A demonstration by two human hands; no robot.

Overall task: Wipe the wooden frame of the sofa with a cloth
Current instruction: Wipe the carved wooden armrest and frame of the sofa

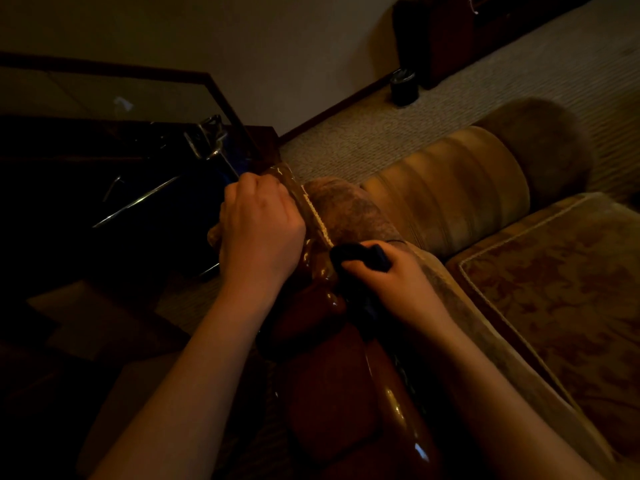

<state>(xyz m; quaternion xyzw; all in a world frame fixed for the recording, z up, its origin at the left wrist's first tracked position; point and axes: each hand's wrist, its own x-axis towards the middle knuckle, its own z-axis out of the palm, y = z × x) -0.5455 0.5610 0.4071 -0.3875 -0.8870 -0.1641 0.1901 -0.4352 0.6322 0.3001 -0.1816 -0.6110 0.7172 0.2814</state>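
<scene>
The glossy carved wooden frame (346, 386) of the sofa arm runs from the bottom centre up toward the middle of the view. My left hand (259, 230) is closed around the upper end of that frame, beside a pale cord trim. My right hand (391, 282) holds a dark blue cloth (363, 259) and presses it against the frame's right side, where wood meets the padded arm. Part of the cloth hangs down below my palm in shadow.
A striped bolster cushion (450, 188) and a patterned seat cushion (561, 282) lie to the right. A dark glass-topped side table (114, 161) with metal parts stands on the left. Pale carpet (381, 133), a small dark bin (403, 86) and dark furniture (450, 32) lie beyond.
</scene>
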